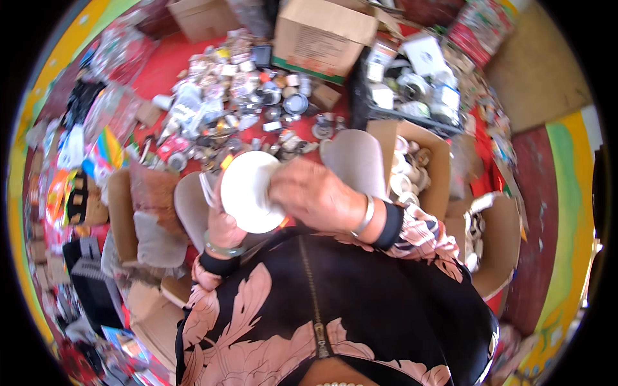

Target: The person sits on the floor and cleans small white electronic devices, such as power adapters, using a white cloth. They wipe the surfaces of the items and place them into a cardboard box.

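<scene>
Crowding the right sleeve (426,237), a carton (440,157) stands close; left hand (225,225) clamps a white disc's edge (239,222); right hand (314,192), grip unclear.

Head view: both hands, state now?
Left hand: holding white disc.
Right hand: over the disc's right edge, blurred; cannot tell whether it grips anything.

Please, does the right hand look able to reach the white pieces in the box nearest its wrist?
Probably yes: the box is open close by, its white pieces exposed, though the right hand is at the white disc.
</scene>
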Tool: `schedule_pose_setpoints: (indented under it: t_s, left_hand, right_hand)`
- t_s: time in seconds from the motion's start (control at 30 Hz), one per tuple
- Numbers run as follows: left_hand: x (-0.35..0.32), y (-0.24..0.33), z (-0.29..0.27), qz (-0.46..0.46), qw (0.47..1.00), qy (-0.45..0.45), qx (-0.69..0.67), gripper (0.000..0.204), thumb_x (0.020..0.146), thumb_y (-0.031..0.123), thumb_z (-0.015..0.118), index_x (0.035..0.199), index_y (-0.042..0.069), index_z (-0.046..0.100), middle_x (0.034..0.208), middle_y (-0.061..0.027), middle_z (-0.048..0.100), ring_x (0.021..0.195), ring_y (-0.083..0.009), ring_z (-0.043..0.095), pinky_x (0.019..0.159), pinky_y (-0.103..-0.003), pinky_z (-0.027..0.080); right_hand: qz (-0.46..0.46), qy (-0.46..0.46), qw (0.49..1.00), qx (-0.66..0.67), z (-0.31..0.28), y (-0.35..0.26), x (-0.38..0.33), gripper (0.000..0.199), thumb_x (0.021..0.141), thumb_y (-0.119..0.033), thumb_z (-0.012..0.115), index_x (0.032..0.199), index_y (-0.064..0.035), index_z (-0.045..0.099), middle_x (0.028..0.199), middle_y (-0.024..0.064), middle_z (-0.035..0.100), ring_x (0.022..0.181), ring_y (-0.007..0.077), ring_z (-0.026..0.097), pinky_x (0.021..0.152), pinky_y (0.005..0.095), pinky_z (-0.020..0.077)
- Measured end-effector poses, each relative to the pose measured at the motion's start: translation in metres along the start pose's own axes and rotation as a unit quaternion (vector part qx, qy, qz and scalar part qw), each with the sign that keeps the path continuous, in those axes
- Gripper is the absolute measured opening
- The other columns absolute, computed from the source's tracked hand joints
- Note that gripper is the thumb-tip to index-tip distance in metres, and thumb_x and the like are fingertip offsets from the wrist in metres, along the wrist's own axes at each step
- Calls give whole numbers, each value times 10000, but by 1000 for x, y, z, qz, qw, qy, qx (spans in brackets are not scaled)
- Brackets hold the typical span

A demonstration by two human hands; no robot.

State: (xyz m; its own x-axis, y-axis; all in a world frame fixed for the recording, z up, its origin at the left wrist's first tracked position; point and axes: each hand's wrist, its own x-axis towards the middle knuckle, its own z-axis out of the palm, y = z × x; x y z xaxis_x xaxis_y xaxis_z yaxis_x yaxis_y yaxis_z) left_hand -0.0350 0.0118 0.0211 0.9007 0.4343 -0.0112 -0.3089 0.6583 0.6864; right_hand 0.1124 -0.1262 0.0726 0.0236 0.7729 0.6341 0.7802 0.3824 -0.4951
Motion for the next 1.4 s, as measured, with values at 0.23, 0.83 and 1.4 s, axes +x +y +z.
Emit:
schedule_pose_setpoints:
  t_s: [0.23,0.83,1.4]
  left_hand:
    - [15,-4,13,15,996,-64,67,971,563,251,791,1359,26,283,1307,-162,428,1170,-311,475,966,-449,422]
    - [91,-52,42,-88,913,-218,332,463,840,200,590,1238,-8,480,1321,-138,429,1231,-225,410,960,-354,369]
    - [75,-43,-6,-129,907,-7,401,322,925,151,457,1173,-49,503,1092,-161,587,994,-203,577,837,-291,449]
  right_hand:
    - [433,156,793,399,-35,2,-68,67,781,-69,526,805,-25,571,814,-7,547,702,87,476,663,216,393]
    - [542,613,567,95,-169,25,-311,107,809,-141,613,841,-40,599,685,7,583,553,72,526,487,202,415]
    - [755,464,208,413,13,194,-488,184,867,-107,468,849,-26,632,732,127,634,674,243,649,606,355,541]
